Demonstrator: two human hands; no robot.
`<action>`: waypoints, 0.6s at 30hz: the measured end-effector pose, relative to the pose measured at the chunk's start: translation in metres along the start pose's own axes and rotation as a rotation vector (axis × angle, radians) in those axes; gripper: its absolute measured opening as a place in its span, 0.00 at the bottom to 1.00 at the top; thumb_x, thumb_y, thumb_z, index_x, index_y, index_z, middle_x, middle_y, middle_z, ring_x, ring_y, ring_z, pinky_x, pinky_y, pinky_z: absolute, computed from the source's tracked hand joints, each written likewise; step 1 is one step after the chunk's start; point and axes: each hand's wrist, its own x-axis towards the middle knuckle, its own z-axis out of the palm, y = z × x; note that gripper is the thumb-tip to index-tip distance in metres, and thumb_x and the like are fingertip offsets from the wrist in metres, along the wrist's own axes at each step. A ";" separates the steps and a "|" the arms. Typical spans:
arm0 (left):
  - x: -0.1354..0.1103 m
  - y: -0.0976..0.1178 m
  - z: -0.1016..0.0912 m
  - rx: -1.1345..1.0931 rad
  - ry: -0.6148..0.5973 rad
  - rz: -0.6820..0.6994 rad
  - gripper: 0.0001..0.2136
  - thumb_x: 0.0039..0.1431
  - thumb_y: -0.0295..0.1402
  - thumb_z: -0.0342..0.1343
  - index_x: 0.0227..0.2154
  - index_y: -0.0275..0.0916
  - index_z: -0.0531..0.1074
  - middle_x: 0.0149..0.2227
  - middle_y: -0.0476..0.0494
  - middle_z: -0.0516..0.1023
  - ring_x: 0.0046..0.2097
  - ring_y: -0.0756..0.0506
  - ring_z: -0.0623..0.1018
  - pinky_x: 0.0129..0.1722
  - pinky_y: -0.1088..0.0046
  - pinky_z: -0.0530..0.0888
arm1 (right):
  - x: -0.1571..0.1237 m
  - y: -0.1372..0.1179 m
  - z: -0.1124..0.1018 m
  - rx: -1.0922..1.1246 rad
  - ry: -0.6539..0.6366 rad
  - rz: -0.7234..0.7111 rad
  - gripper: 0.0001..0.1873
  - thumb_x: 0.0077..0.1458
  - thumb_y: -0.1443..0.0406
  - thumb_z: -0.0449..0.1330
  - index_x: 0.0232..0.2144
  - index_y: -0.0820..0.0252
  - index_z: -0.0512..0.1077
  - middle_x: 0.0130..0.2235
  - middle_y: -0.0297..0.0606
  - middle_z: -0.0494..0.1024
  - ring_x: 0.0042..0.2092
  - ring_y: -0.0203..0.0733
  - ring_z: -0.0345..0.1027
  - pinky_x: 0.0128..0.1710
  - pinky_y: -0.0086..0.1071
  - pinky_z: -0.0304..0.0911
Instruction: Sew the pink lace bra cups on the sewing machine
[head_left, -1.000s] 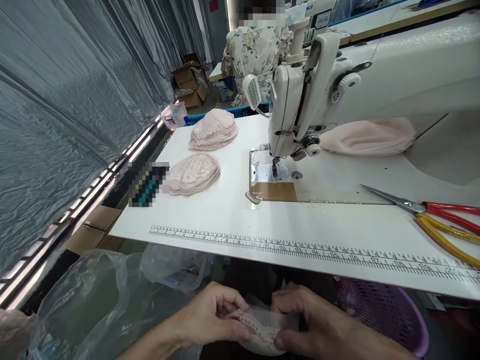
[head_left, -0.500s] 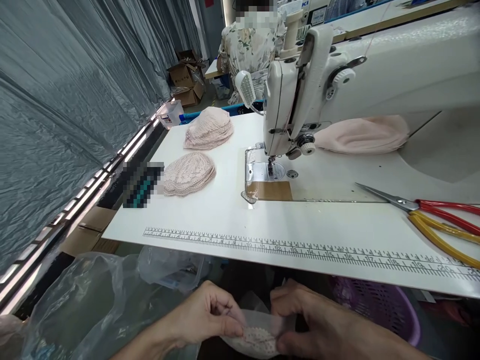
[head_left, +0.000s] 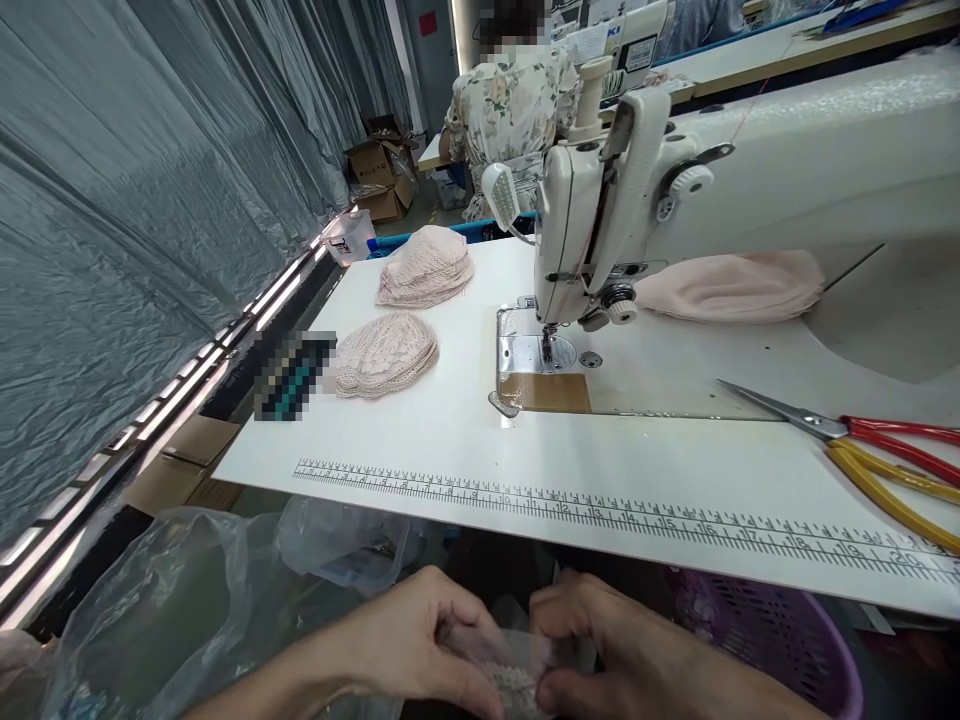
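Below the table's front edge, my left hand [head_left: 442, 645] and my right hand [head_left: 592, 645] pinch a small piece of pale lace fabric [head_left: 517, 680] between them. Sheer mesh shows at its upper part and a scalloped lace edge lower down; the fingers cover much of it. On the white table [head_left: 420, 440] lie two stacks of pale pink lace pieces, a front stack [head_left: 386, 355] and a back stack [head_left: 426, 268]. A white sewing machine [head_left: 574, 230] stands to their right, with smooth pink fabric pieces [head_left: 739, 288] under its arm.
Scissors [head_left: 840, 430] with red and yellow handles lie at the table's right. A printed ruler [head_left: 600, 512] runs along the front edge. Under the table are a purple basket [head_left: 787, 630], a clear plastic bin [head_left: 341, 545] and a plastic bag [head_left: 157, 600]. A person [head_left: 510, 110] sits beyond the machine.
My hands have drawn closer together, bunching the lace fabric so less of it shows. The view has tilted slightly, putting the table a little lower and to the right.
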 end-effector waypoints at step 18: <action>-0.005 0.002 -0.011 -0.001 0.006 -0.010 0.07 0.46 0.34 0.66 0.29 0.38 0.82 0.28 0.43 0.81 0.32 0.46 0.80 0.31 0.78 0.73 | -0.009 0.009 -0.015 0.069 -0.061 -0.019 0.07 0.46 0.64 0.67 0.29 0.61 0.79 0.30 0.32 0.76 0.33 0.37 0.69 0.32 0.26 0.61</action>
